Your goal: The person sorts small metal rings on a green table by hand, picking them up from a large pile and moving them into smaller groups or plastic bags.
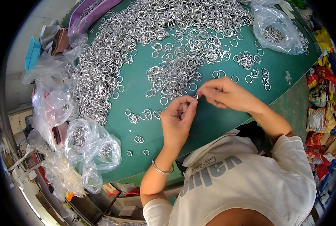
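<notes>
Small shiny metal piece [197,96] sat at the meeting fingertips of both hands, just over the table's [134,90] near side. Left hand [177,122]: grip pinched on that piece, thumb against forefinger, with a bit of ring-like metal [180,115] showing inside the curled fingers. Right hand [228,94]: fingers bent in right beside the piece; couldn't tell whether its grip was closed on it or only touching.

Judgement on handling: such a small part called for a firm, steady left pinch, with the right fingertips doing the fine work. Keeping both wrists low over the green top probably helped, since a dropped part would have landed close by.

Just beyond the fingertips lay a loose pile of rings [175,77]; a short row of rings [147,115] lay left of the left hand. Farther out, a big ring heap [96,67] curved around the left and far sides. Clear bags stood at left [109,150] and far right [288,43], both with metal parts inside; purple tray [75,19] at far left.
</notes>
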{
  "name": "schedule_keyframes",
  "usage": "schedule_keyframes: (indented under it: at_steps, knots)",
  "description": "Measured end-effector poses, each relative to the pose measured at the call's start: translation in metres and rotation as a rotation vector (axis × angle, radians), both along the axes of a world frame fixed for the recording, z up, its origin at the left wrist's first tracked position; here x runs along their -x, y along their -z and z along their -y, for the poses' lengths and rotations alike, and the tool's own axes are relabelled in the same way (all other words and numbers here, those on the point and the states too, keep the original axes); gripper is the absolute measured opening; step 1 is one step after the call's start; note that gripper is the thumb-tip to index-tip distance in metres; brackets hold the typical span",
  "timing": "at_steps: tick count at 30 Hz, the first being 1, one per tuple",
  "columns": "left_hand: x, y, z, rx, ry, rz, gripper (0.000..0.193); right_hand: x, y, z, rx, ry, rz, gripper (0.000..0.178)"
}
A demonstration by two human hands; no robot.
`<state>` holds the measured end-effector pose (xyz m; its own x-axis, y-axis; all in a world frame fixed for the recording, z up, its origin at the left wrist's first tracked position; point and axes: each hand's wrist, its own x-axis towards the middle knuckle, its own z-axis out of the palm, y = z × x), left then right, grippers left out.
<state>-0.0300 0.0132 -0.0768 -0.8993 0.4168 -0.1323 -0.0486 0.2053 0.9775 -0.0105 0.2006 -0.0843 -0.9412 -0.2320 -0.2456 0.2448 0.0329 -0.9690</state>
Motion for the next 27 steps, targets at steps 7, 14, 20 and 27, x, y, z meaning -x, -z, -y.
schedule_keyframes:
  at_steps: [7, 14, 20, 27]
  knots:
    - [0.000, -0.005, -0.002, -0.021, -0.044, -0.101, 0.015, -0.003, 0.012, 0.010, 0.904, 0.150, 0.627, 0.035]
    - [0.038, -0.002, 0.004, 0.857, 0.074, -0.511, 0.046, 0.002, -0.022, 0.018, 0.922, 0.458, 0.735, 0.038]
    - [0.031, 0.000, 0.011, 0.756, 0.111, -0.612, 0.031, -0.005, 0.027, -0.011, 1.116, 0.013, 0.429, 0.035]
    - [0.030, 0.005, 0.035, 0.780, -0.078, -0.577, 0.027, 0.009, -0.004, -0.012, 0.756, 0.244, 0.356, 0.043]
